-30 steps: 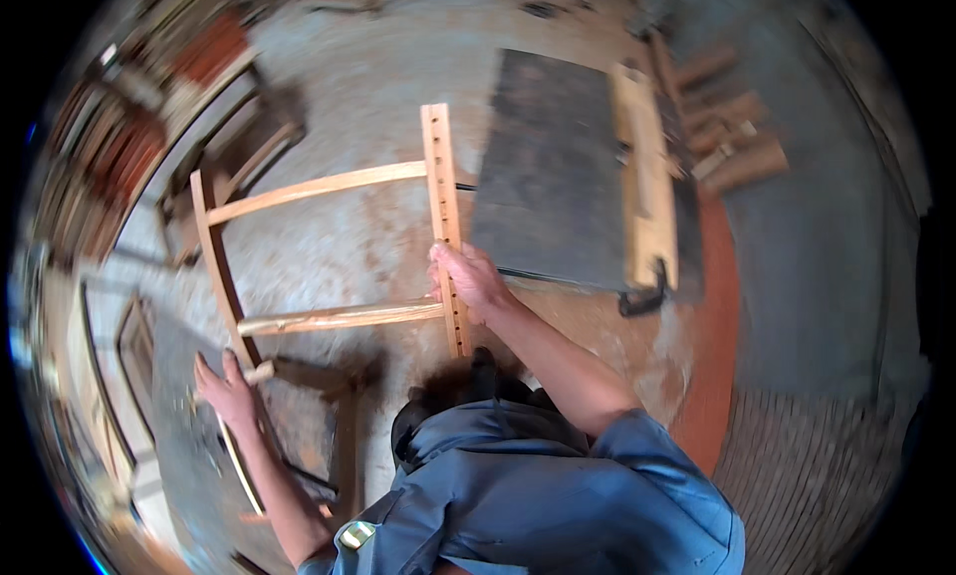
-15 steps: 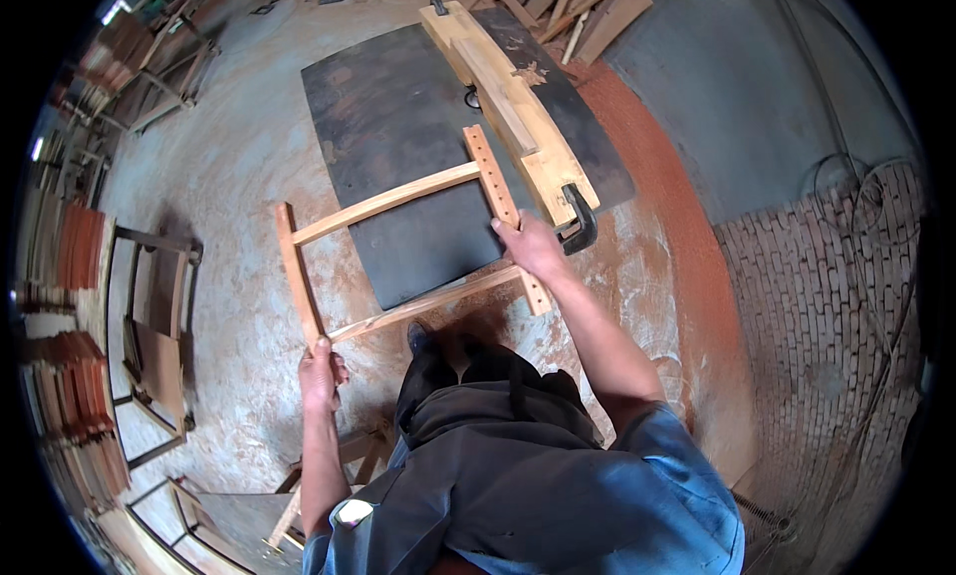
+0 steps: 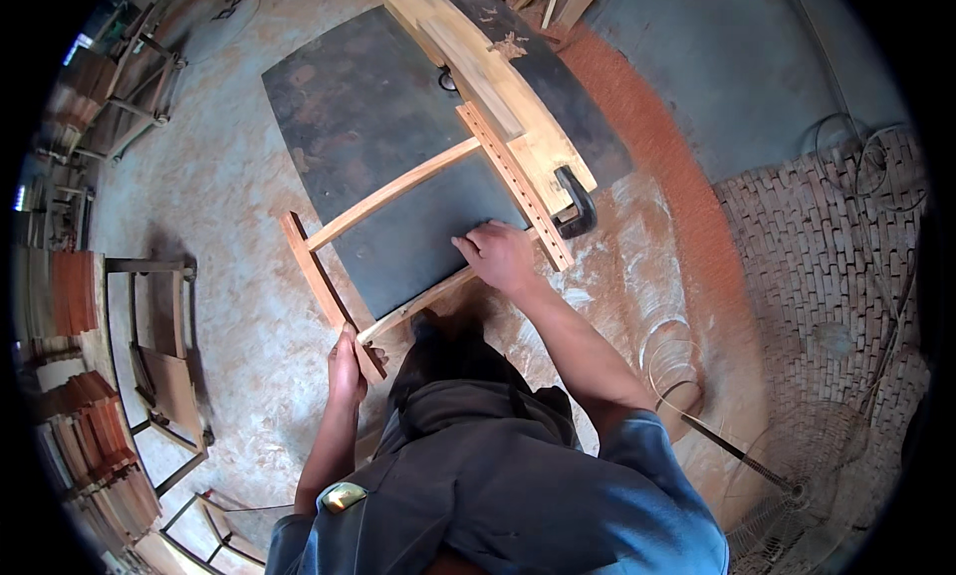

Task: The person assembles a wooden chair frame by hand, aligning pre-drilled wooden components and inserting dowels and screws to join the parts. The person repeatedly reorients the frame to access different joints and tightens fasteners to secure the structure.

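Observation:
A light wooden frame [image 3: 398, 191] hangs level over the front of a dark tabletop, made of two long rails and two crosswise end pieces. Its right end piece [image 3: 510, 182] has a row of small holes and lies alongside a thick clamped beam; whether they touch I cannot tell. My left hand [image 3: 346, 369] is closed round the near end of the frame's plain left piece [image 3: 317, 276]. Curled over the near rail, close to the holed piece, is my right hand [image 3: 501, 256]; its fingertips are partly hidden.
The thick pale beam [image 3: 553, 172] is fixed on the dark tabletop [image 3: 349, 107] by a black clamp [image 3: 578, 202]. Stacked boards [image 3: 90, 416] and metal racks [image 3: 179, 376] stand left. At right are a brick-patterned surface [image 3: 797, 246] and a wire-caged fan [image 3: 787, 505].
The frame has swung slightly, its holed end now nearer the beam. My right hand has shifted from the holed piece onto the near rail. The view has also moved.

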{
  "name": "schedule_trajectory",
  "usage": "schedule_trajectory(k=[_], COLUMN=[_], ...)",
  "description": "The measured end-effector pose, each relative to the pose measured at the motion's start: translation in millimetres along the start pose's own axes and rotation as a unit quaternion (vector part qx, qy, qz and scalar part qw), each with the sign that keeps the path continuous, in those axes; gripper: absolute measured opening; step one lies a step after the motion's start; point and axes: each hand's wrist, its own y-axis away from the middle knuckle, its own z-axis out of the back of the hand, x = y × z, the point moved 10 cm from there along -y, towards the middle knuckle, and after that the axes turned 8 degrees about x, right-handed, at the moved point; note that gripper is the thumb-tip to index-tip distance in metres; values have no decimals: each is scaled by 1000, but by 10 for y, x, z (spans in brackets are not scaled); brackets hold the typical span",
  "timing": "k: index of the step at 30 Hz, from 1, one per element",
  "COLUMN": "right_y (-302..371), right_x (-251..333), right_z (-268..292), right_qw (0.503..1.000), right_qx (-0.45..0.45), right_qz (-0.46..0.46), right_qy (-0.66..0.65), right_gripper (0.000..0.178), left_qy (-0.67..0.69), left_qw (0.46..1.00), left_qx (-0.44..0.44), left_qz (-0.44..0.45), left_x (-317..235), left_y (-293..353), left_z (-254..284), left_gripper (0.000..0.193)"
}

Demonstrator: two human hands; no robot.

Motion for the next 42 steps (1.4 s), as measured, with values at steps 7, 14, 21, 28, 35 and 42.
schedule_trajectory(k=[7, 14, 21, 28, 35, 42], right_y=[-63, -326, -502, -735, -900, -1148], right_x=[-180, -159, -224, -185, -234, -229], right_z=[-65, -33, -137, -157, -220, -246], right_qw=[996, 997, 996, 996, 996, 995], right_qx=[-88, -66, -71, -82, -77, -88], right_qz=[-20, -49, -54, -37, -42, -42], right_qy=[-19, -8, 5, 9, 3, 12], right_gripper=[36, 37, 38, 37, 39, 38], left_qy=[-42, -20, -8, 16, 16, 3], left_qw=[996, 997, 996, 995, 994, 996], left_qx=[-60, -76, -83, -95, -100, -92], left_qz=[-47, -5, 19, 33, 41, 11], left_x=[-203, -335, -466, -590, -683, -941], left_y=[6, -121, -256, -389, -545, -703], left_z=[-86, -82, -75, -9, 45, 52], left_gripper=[55, 50, 49, 47, 48, 50])
